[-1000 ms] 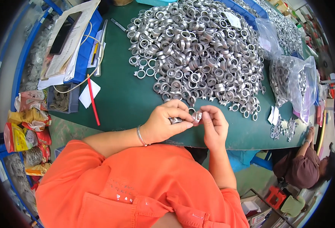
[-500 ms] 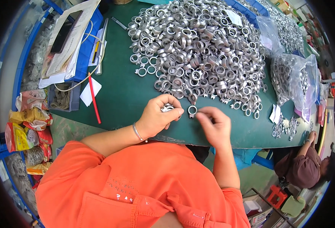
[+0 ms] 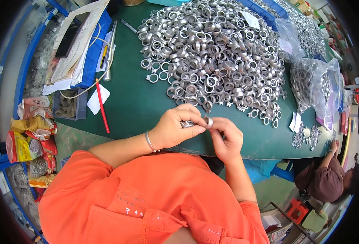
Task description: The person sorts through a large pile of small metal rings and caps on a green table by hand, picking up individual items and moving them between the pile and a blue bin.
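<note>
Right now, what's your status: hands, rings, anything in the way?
Left grip closed on metal rings. Right grip at a single ring between the hands, hold unclear. Ring pile just beyond both hands.

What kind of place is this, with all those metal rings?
Probably a factory or workshop. There's a huge pile of metal rings on a green table, a clear plastic bag holds more metal parts, and another person is near the table's right side.

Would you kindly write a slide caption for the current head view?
Left hand and right hand meet at a metal ring before a heap of rings on a green table.
</note>
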Action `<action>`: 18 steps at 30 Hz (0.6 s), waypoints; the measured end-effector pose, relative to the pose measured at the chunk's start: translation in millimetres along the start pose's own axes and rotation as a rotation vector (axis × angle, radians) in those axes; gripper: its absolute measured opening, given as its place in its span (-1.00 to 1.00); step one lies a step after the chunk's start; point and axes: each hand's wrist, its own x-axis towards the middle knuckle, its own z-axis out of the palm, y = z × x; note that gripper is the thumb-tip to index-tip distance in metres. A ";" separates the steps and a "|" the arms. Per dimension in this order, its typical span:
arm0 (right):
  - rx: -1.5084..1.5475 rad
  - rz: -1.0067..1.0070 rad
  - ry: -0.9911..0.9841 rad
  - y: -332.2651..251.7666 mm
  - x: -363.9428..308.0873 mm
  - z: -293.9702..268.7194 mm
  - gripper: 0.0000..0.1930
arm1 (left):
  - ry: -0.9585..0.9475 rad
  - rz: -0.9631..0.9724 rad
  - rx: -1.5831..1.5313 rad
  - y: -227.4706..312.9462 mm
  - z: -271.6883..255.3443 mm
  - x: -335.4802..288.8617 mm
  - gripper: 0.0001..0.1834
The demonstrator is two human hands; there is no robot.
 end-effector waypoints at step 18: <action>0.357 0.168 -0.015 -1.6 -4.4 -1.5 -0.67 | 0.050 0.139 0.151 1.8 6.5 -3.8 -0.85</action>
